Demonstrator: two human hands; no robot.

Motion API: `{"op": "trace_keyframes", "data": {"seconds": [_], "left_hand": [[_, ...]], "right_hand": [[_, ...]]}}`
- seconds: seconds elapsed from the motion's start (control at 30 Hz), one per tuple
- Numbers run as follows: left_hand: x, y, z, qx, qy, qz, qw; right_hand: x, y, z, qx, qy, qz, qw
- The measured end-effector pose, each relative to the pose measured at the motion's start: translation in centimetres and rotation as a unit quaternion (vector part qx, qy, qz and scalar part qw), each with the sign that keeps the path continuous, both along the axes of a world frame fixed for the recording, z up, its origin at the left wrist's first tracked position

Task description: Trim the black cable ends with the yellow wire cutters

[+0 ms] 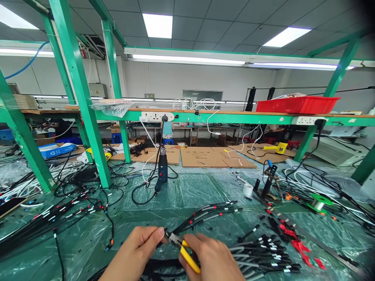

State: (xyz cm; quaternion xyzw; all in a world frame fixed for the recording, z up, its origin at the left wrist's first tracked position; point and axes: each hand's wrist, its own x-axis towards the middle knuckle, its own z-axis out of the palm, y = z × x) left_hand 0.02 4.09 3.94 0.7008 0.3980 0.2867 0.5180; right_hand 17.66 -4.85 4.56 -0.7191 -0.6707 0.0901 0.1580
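My left hand [142, 249] pinches the end of a thin black cable at the lower middle. Just to its right, my right hand [209, 253] is wrapped round yellow-handled pliers [189, 257]. The metal jaws of the pliers touch or nearly touch the piece at my left fingertips; whether they are closed on it I cannot tell. Behind both hands lie black and grey cables with red bands [205, 212]. A bundle of grey and black cables with white marks [263, 253] lies to the right of my right hand.
A dark heat tool [162, 169] stands mid-table. Many black cables [58, 214] cover the left side. At the right are a metal stand [268, 183], a green spool [318, 203] and red strips [300, 248]. Green posts [79, 97] and a red tray [297, 105] rise behind.
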Motion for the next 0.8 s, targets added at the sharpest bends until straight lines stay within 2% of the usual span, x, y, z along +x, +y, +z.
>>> {"op": "trace_keyframes", "data": {"seconds": [0.17, 0.3, 0.37, 0.47, 0.53, 0.57, 0.6, 0.7, 0.73, 0.8], "left_hand": [[0.5, -0.3, -0.3, -0.033, -0.006, 0.007, 0.999], [0.4, -0.4, -0.2, -0.035, -0.005, 0.012, 0.999], [0.5, -0.4, -0.2, -0.037, -0.019, 0.004, 0.999], [0.6, -0.3, -0.4, -0.043, -0.046, -0.02, 0.998], [0.7, -0.2, -0.6, -0.049, -0.061, -0.023, 0.997], [0.7, -0.1, -0.7, -0.051, -0.067, -0.02, 0.996], [0.7, -0.1, -0.8, -0.053, -0.071, -0.013, 0.996], [0.7, 0.2, -0.7, -0.077, -0.066, 0.007, 0.995], [0.7, 0.2, -0.6, -0.094, -0.059, 0.011, 0.994], [0.6, 0.3, -0.4, -0.123, -0.046, 0.016, 0.991]], "right_hand": [[0.2, 0.5, -0.1, -0.014, 0.12, 0.019, 0.992], [0.4, 0.6, -0.7, -0.043, 0.253, 0.038, 0.966], [0.5, 0.7, -1.0, -0.068, 0.335, 0.042, 0.939], [0.4, 0.8, -1.2, -0.112, 0.457, 0.06, 0.88], [0.3, 0.8, -1.0, -0.131, 0.498, 0.069, 0.854], [0.3, 0.8, -1.0, -0.132, 0.495, 0.068, 0.856], [0.2, 0.8, -0.9, -0.121, 0.471, 0.062, 0.872], [0.1, 0.7, -1.1, -0.04, 0.305, 0.028, 0.951], [0.0, 0.7, -1.2, -0.013, 0.243, 0.019, 0.97], [-0.2, 0.6, -1.6, 0.012, 0.161, 0.011, 0.987]]}}
